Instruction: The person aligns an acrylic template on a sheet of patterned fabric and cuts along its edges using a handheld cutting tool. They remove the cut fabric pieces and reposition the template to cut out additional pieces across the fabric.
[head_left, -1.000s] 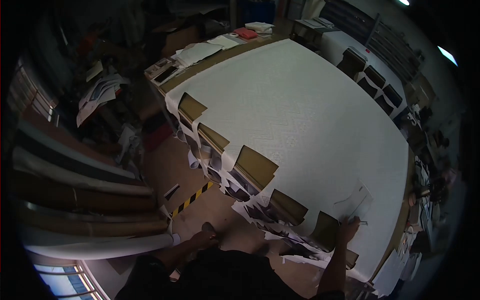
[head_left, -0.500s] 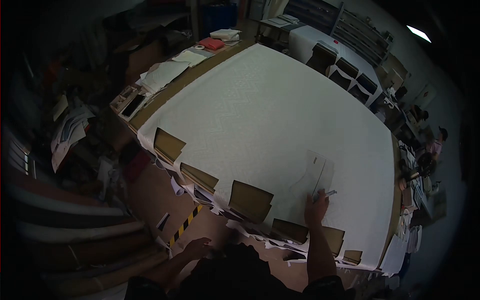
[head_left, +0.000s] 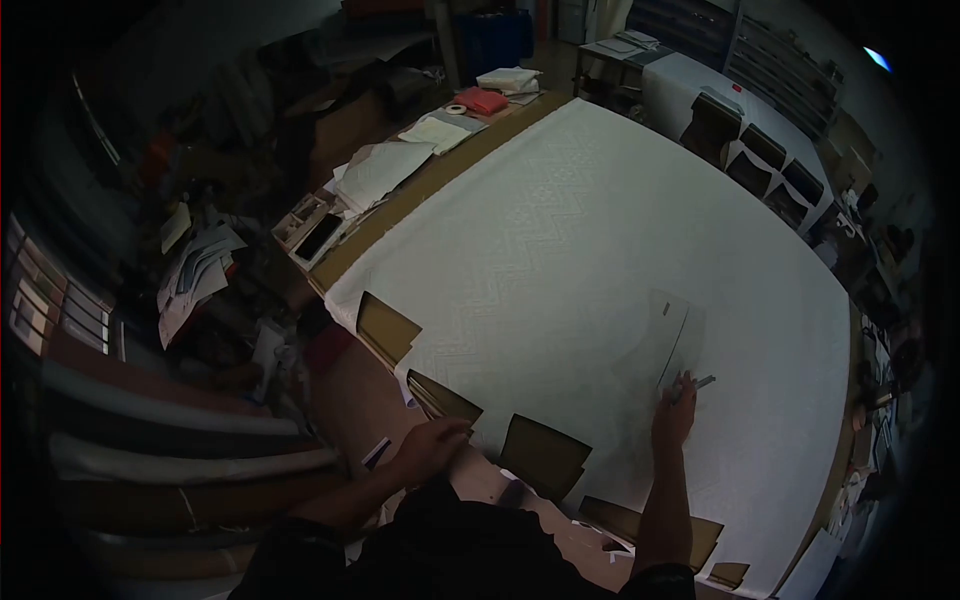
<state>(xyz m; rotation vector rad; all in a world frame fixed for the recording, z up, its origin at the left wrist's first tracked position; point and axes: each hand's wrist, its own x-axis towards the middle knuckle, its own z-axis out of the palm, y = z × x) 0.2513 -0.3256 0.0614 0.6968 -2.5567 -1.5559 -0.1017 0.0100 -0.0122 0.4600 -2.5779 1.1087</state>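
White patterned fabric (head_left: 560,280) covers a large table. Over its right part, my right hand (head_left: 677,412) grips a slim grey tool (head_left: 706,381), a pen or a knife by its outline; I cannot tell which. Just beyond the fingers lies a clear sheet (head_left: 692,312) with a dark straight line running down it to my hand. My left hand (head_left: 437,443) is at the near table edge, beside a stack of brown card pieces (head_left: 445,397). Its fingers are dim, and whether they touch the card is unclear. Another brown card piece (head_left: 545,455) rests on the fabric edge between my hands.
Papers (head_left: 385,172), a phone (head_left: 318,237) and a red packet (head_left: 481,101) line the table's left border. Fabric rolls (head_left: 190,458) are stacked at lower left. A second table with white cloth (head_left: 690,85) and dark pieces stands at the back right.
The view has swung left, so the table appears further right. My left hand has risen from beside my body to the table edge. My right hand still holds the grey tool by the clear sheet.
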